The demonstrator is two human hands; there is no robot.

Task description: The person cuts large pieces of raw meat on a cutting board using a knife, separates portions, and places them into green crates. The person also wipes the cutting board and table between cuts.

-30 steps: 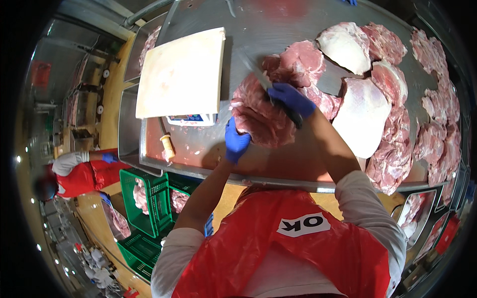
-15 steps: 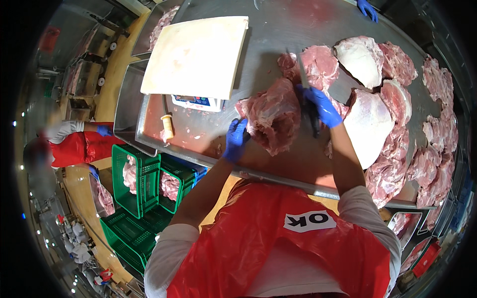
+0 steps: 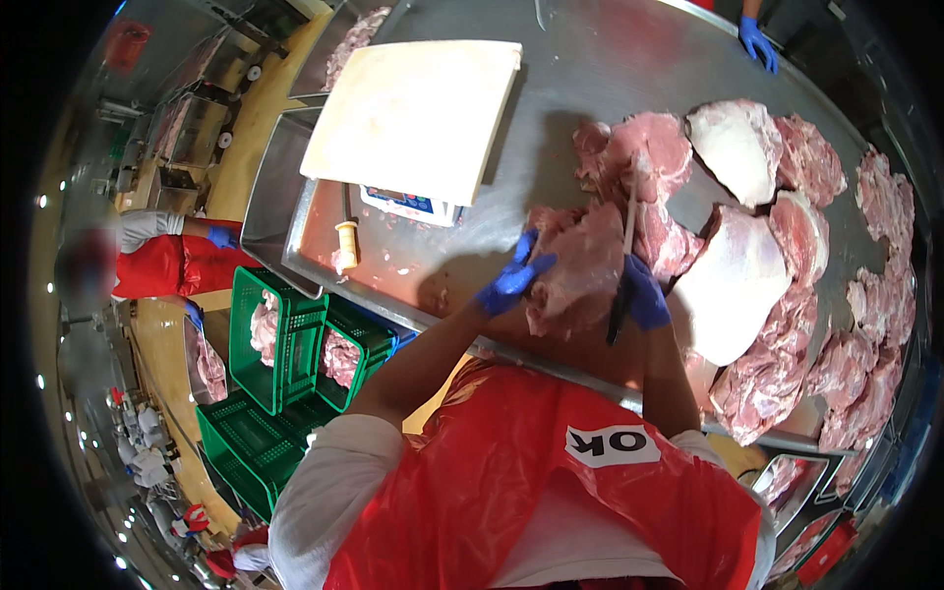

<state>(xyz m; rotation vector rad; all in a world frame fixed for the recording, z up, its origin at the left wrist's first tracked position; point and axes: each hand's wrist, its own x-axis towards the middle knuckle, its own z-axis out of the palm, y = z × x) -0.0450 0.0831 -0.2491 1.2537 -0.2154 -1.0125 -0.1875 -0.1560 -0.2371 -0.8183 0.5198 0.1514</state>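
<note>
In front of me a piece of raw meat (image 3: 580, 267) lies on the steel table. My left hand (image 3: 513, 279), in a blue glove, is at its left edge, fingers apart and touching the meat. My right hand (image 3: 646, 295), also blue-gloved, is closed round a knife (image 3: 630, 221) at the meat's right side. The knife's blade points away from me and its dark handle toward me. Just beyond lies another pink cut of meat (image 3: 649, 147). To the right sits a large cut with a white fat side (image 3: 733, 280).
A white board (image 3: 413, 113) rests on a scale (image 3: 408, 205) at the left. Near it lies a pale-handled tool (image 3: 347, 244). More meat cuts (image 3: 841, 369) line the right side. Green crates (image 3: 258, 447) stand lower left. Another person's gloved hand (image 3: 757, 44) is at the far edge.
The meat in front of me has turned and lies flatter. My right hand with the knife has come nearer to me, and my left hand has shifted right along with the meat.
</note>
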